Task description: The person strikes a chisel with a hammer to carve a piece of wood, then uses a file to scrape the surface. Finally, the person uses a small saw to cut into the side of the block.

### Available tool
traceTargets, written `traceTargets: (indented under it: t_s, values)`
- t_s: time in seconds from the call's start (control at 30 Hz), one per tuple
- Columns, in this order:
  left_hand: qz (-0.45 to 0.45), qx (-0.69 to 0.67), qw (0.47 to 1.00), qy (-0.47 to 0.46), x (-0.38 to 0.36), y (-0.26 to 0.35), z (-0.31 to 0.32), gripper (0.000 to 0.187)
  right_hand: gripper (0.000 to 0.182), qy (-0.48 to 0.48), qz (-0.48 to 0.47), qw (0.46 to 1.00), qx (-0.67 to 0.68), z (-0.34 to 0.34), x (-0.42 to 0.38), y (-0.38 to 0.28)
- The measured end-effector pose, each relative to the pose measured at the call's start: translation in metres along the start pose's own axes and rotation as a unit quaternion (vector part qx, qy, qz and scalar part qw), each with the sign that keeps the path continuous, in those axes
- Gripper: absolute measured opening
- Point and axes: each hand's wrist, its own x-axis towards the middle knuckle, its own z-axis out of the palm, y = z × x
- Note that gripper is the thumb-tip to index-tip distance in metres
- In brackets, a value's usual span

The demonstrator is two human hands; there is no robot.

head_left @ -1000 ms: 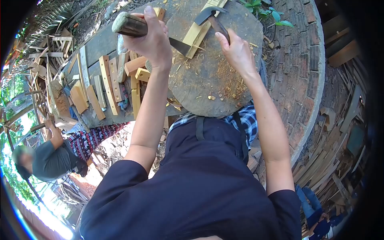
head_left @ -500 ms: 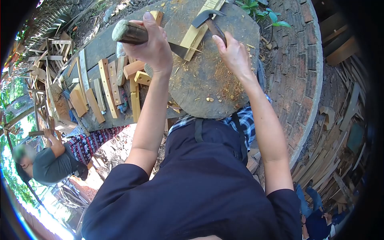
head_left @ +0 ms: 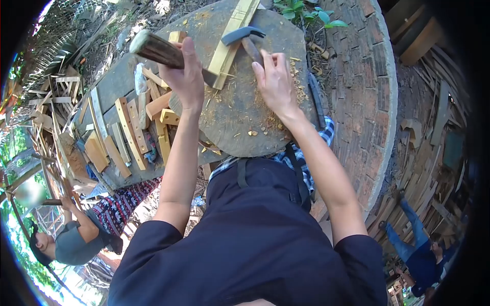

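Note:
My left hand (head_left: pixel 186 84) is closed round the thick wooden handle of a chisel (head_left: pixel 159 50), its butt pointing up to the left. The chisel's flat blade reaches the near end of a pale wooden strip (head_left: pixel 234 41), which has marks across its far part. My right hand (head_left: pixel 277 84) grips the short handle of a claw hammer (head_left: pixel 242 35). In this view the hammer head overlaps the strip, farther along from the blade. Under both hands is a round wooden work top (head_left: pixel 240 120), with shavings and chips scattered over it.
To the left, a dark bench (head_left: pixel 115 76) carries several wooden pieces, some drilled with holes (head_left: pixel 130 130). A curved brick ledge (head_left: pixel 352 112) runs along the right, with stacked wood scraps beyond. One person (head_left: pixel 76 242) is at the lower left, another (head_left: pixel 426 262) at the lower right.
My view has shifted, so the work top and strip sit farther left and slightly lower. Both hands keep their tools; the right hand and hammer appear lower and more to the left.

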Motion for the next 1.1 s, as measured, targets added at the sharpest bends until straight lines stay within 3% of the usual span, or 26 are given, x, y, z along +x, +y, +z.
traceTargets:
  t_s: [0.07,0.1,0.13,0.17,0.23,0.27,0.33,0.4,0.47,0.53,0.6,0.63,0.67,0.7,0.73,0.77,0.8,0.87,0.93,0.97,1.03,1.1]
  values:
    - [0.093,0.173,0.980,-0.043,-0.003,-0.002,-0.003,0.022,0.054,-0.002,0.000,1.000,-0.019,-0.023,-0.002,-0.016]
    - [0.093,0.242,0.964,-0.060,-0.010,0.010,0.004,0.032,0.054,0.014,0.004,0.991,0.135,-0.040,0.000,-0.029]
    - [0.130,0.288,0.943,-0.108,-0.017,0.008,0.003,0.029,0.055,0.031,0.009,0.958,0.285,-0.056,0.000,-0.042]
    - [0.148,0.304,0.924,-0.177,-0.025,0.010,0.005,0.029,0.055,0.032,0.009,0.958,0.284,-0.071,-0.001,-0.056]
    - [0.193,0.345,0.875,-0.279,-0.043,0.013,0.008,0.032,0.051,0.033,0.087,0.885,0.457,-0.094,-0.003,-0.078]
    - [0.219,0.372,0.847,-0.310,-0.052,0.014,0.010,0.036,0.051,0.034,0.085,0.885,0.456,-0.102,-0.002,-0.074]
    - [0.217,0.364,0.832,-0.358,-0.066,0.018,0.017,0.030,0.044,-0.219,0.198,0.917,0.268,-0.124,-0.004,-0.051]
    - [0.168,0.386,0.803,-0.422,-0.077,0.018,0.015,0.040,0.035,-0.234,0.201,0.901,0.305,-0.129,-0.020,-0.036]
    - [0.232,0.376,0.799,-0.408,-0.080,0.029,0.020,0.046,0.032,-0.166,0.282,0.873,0.360,-0.145,-0.031,-0.018]
    - [0.272,0.389,0.783,-0.402,-0.078,0.038,0.003,0.057,0.031,-0.020,0.363,0.850,0.382,-0.179,-0.050,0.032]
    - [0.218,0.337,0.871,-0.283,-0.080,0.035,-0.032,0.060,0.036,0.139,0.359,0.802,0.457,-0.240,-0.092,0.141]
    - [0.205,0.366,0.883,-0.212,-0.084,0.022,-0.060,0.061,0.044,0.256,0.388,0.771,0.436,-0.280,-0.123,0.203]
    - [0.188,0.384,0.890,-0.161,-0.084,0.011,-0.088,0.054,0.050,0.310,0.404,0.752,0.418,-0.324,-0.150,0.243]
    - [0.175,0.445,0.872,-0.106,-0.083,0.009,-0.112,0.051,0.054,0.369,0.391,0.756,0.374,-0.374,-0.196,0.301]
    - [0.123,0.439,0.889,-0.054,-0.082,0.000,-0.141,0.046,0.056,0.417,0.392,0.764,0.298,-0.433,-0.253,0.360]
    - [0.023,0.414,0.909,0.040,-0.087,-0.006,-0.163,0.039,0.054,0.405,0.386,0.788,0.258,-0.506,-0.331,0.435]
    - [-0.041,0.435,0.893,0.111,-0.091,-0.016,-0.194,0.036,0.054,0.396,0.386,0.791,0.262,-0.469,-0.283,0.356]
    - [-0.103,0.380,0.892,0.222,-0.105,-0.040,-0.253,0.037,0.053,0.382,0.377,0.795,0.282,-0.445,-0.251,0.350]
    - [-0.137,0.382,0.873,0.270,-0.122,-0.060,-0.304,0.034,0.052,0.373,0.372,0.794,0.303,-0.421,-0.236,0.343]
    - [-0.136,0.387,0.870,0.272,-0.126,-0.060,-0.313,0.034,0.052,0.372,0.369,0.793,0.312,-0.412,-0.232,0.339]
    - [-0.253,0.317,0.826,0.391,-0.135,-0.059,-0.319,0.031,0.051,0.373,0.363,0.791,0.322,-0.410,-0.236,0.338]
    - [-0.266,0.313,0.815,0.409,-0.144,-0.063,-0.317,0.031,0.050,0.373,0.355,0.790,0.333,-0.410,-0.237,0.337]
